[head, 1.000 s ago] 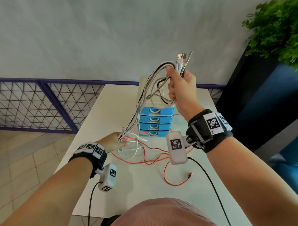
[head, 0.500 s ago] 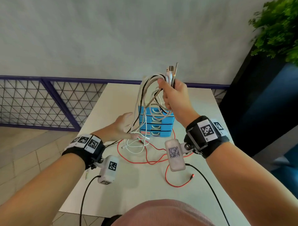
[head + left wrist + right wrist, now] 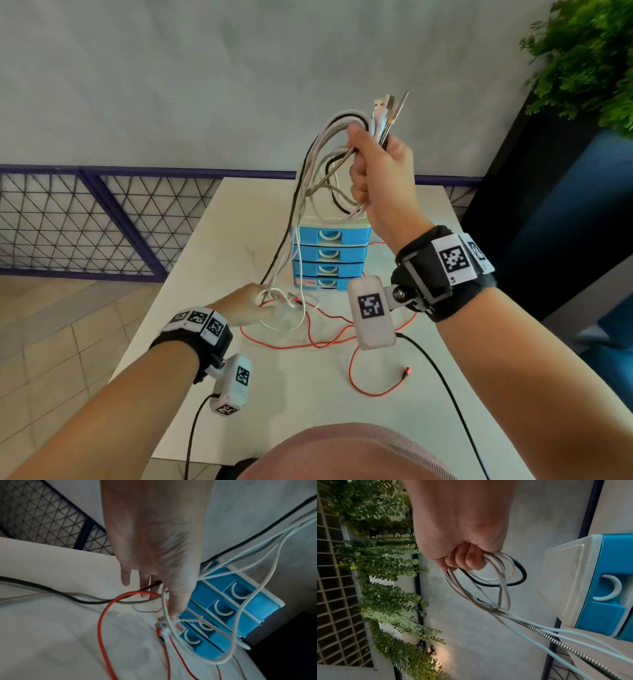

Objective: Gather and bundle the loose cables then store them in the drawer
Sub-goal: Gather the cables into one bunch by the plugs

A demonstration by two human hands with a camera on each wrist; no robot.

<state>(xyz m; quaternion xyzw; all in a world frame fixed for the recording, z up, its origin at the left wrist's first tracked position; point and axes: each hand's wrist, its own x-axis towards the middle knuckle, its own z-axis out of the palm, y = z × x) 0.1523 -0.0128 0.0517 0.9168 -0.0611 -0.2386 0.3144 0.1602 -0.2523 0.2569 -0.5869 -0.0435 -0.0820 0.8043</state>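
Observation:
My right hand is raised above the blue drawer unit and grips a looped bundle of white, black and braided cables, with their plugs sticking up out of the fist. In the right wrist view the curled fingers hold the loops. The strands hang down to my left hand, low on the table left of the drawers, whose thumb and fingers close round them. A red cable lies loose on the table. All drawers look closed.
The white table ends at a purple mesh railing on the left and far side. A dark planter with green foliage stands at the right. The drawer unit sits close to my left hand's thumb.
My left hand, open and lifted half a second ago, has dropped back to the table onto the hanging strands. My right hand has risen with the bundle.

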